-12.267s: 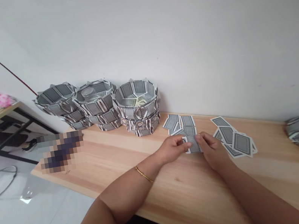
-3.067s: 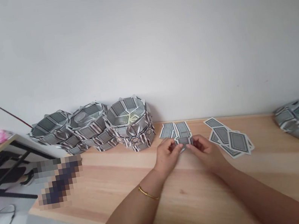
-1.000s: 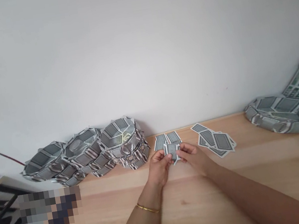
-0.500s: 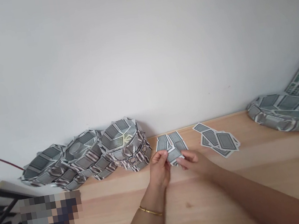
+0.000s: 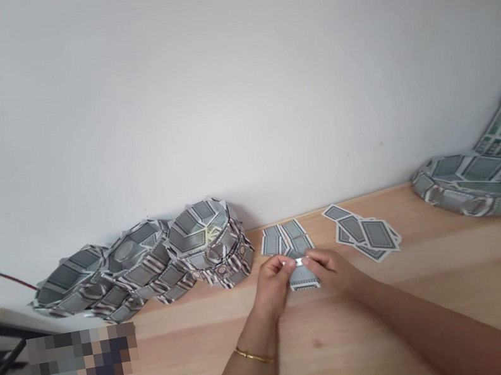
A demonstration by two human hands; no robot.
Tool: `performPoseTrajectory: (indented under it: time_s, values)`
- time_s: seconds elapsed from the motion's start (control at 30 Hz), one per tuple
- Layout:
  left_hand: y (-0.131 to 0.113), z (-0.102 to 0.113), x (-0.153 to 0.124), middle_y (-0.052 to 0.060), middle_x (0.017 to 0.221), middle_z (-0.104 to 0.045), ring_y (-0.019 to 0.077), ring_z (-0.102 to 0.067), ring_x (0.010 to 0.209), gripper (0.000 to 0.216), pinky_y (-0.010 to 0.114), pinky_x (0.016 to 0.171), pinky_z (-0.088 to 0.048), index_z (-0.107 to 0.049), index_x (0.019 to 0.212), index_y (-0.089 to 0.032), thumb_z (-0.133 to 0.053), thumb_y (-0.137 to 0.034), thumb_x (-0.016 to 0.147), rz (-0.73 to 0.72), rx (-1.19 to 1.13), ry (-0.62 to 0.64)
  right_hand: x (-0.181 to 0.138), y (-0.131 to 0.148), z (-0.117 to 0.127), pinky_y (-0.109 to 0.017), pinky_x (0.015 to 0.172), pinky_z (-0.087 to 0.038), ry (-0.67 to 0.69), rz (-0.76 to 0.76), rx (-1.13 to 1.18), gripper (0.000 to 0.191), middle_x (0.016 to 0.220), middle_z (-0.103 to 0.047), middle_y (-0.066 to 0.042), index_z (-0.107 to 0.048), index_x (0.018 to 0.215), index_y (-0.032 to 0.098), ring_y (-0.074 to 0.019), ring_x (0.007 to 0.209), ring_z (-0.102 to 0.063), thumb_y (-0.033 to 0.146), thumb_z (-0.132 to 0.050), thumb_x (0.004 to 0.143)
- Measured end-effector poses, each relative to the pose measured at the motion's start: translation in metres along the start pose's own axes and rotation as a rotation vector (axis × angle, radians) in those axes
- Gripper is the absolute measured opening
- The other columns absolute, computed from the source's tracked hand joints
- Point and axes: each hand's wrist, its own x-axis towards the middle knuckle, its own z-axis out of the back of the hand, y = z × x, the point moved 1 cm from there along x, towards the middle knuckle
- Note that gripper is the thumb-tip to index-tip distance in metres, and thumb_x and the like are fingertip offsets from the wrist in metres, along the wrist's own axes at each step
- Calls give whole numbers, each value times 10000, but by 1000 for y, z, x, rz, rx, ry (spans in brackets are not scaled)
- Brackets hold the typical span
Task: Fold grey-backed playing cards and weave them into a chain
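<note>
Gray card [image 5: 304,276], left hand [image 5: 270,283] pinching, right hand [image 5: 335,269] mirroring

Pinching hands [image 5: 270,284] [image 5: 335,271], close together

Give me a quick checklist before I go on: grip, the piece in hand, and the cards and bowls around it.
1. Left hand pinching the held card piece: ok.
2. Right hand pinching it on the other side: ok.
3. Number of layers in the piece: cannot tell.
4. Loose cards just beyond the hands untouched by them: cannot tell; they overlap in view.
5. Card pile on the right squared up: not ok, fanned at mixed angles.
6. Right-hand bowl apart from the hands: ok.
</note>
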Motion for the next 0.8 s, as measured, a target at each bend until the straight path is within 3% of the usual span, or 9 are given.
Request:
performPoseTrajectory:
  time_s: [0.23, 0.5, 0.67, 0.8]
  values:
    - [0, 0, -2, -41, 554, -440, 64, -345, 534, 330, 202, 534, -245, -562, 634, -122, -707, -417, 655, 26, 70, 109, -2, 1, -2, -244, 508, -213, 106, 59, 4, 385, 553, -238, 54, -241, 566, 205, -104, 534, -273, 405, -406, 851]
    - [1, -4, -5, 15, 594, -568, 92, -481, 556, 300, 230, 593, -348, -628, 672, -100, -755, -366, 615, 113, -219, 156, -4, 13, 2, -239, 520, -273, 149, -106, 311, 390, 582, -281, 49, -304, 595, 207, -107, 552, -284, 486, -416, 843]
    - [-3, -9, -8, 63, 662, -645, 143, -565, 606, 316, 275, 643, -407, -685, 761, -99, -787, -327, 569, 150, -333, 185, -5, 13, 3, -240, 492, -275, 140, -139, 421, 400, 573, -286, 44, -309, 582, 208, -108, 536, -283, 496, -430, 833]
    - [-2, -11, -5, 49, 661, -644, 135, -566, 613, 294, 271, 658, -413, -677, 766, -111, -787, -303, 574, 165, -352, 123, -3, 9, 2, -246, 503, -274, 40, -106, 291, 404, 563, -272, 43, -289, 567, 210, -113, 541, -290, 492, -441, 814]
